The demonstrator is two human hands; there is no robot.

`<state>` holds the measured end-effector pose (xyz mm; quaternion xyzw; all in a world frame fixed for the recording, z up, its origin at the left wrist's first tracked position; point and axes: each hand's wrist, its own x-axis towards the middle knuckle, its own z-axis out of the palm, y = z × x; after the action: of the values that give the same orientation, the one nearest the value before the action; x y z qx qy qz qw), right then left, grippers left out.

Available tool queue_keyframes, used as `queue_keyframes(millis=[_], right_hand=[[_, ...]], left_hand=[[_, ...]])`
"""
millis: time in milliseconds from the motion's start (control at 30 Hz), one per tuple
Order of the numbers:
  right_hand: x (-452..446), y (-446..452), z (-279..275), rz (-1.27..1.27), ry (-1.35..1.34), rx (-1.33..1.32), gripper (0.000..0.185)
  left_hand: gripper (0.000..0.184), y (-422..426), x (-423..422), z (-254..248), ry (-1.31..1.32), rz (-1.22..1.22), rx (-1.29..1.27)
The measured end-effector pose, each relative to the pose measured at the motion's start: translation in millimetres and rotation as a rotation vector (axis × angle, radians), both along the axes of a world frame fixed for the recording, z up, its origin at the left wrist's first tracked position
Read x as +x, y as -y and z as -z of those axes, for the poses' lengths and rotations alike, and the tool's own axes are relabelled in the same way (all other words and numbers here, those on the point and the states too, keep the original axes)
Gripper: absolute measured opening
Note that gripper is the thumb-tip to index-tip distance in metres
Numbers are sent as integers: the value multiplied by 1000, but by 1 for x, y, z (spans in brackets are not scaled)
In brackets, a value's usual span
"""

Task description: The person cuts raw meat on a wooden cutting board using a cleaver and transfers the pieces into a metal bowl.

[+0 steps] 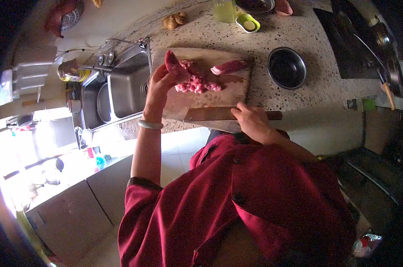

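My left hand [158, 85], with a pale bangle at the wrist, grips a strip of raw meat [175, 67] and holds it tilted up at the left of the wooden cutting board [228, 95]. Beside those fingers lies a heap of small cut meat pieces [197, 84]. A longer uncut piece of meat [229, 67] rests at the board's far right. My right hand [254, 123] is closed around a knife [210, 114] near where blade and handle meet. The broad blade lies across the board's near edge, and the handle points right.
A dark metal bowl [287, 68] stands right of the board. The sink [129, 91] is on the left. Ginger [174, 20], a green dish [247, 23] and a container of yellowish liquid [224, 10] sit behind. A wooden-handled utensil [387, 94] lies far right by the stove.
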<state>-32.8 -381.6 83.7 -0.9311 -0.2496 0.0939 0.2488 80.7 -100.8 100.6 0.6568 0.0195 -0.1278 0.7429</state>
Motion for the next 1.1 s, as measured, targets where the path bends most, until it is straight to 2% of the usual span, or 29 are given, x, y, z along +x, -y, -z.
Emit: queue_keyframes(millis=[167, 233, 267, 333, 400, 467, 500, 567, 633, 667, 800, 833, 867, 900, 967, 1000, 1067, 1100], right_hand=[[4, 2, -1, 7, 157, 39, 18], [3, 0, -2, 12, 187, 22, 17], [2, -3, -4, 5, 190, 32, 15], [-1, -8, -6, 5, 191, 32, 13], [-4, -13, -6, -23, 105, -36, 9], [-5, -13, -1, -19, 104, 5, 12], [-7, -14, 1, -25, 102, 56, 16], [-9, -15, 5, 0, 103, 46, 15], [-10, -16, 12, 55, 178, 3, 14], [-11, -16, 11, 58, 171, 10, 14], [-9, -14, 5, 90, 291, 99, 20], [-9, -14, 5, 98, 300, 121, 24], [-7, -13, 3, 75, 301, 125, 27], [-6, -13, 2, 64, 299, 127, 27], [-3, -14, 0, 34, 353, 139, 31], [-2, -15, -3, 21, 354, 139, 31], [2, -18, -7, -5, 298, 183, 19], [4, -20, -9, -20, 299, 180, 19]], left_hand=[[35, -7, 19, 9, 137, -28, 176], [33, 22, 29, 4, 114, -23, 177], [32, 37, 37, 7, 192, 141, 484], [27, 71, 37, 18, 307, 395, 699], [25, 106, 37, 73, 371, 568, 647], [25, 134, 38, 105, 403, 661, 678], [28, 146, 29, 99, 584, 679, 931], [33, 153, 25, 85, 767, 694, 1180], [35, 153, 29, 65, 680, 639, 1094], [30, 148, 25, 20, 466, 673, 1096], [31, 78, 34, 6, 442, 638, 1062], [31, 56, 34, 15, 402, 715, 1090], [30, 28, 37, 60, 607, 824, 1084], [30, 17, 30, 62, 600, 815, 1086], [20, 2, 4, 60, 242, 915, 899], [20, -1, -4, 64, 239, 903, 897], [19, -4, -18, 72, -76, 709, 315], [19, -3, -21, 68, -74, 695, 310]])
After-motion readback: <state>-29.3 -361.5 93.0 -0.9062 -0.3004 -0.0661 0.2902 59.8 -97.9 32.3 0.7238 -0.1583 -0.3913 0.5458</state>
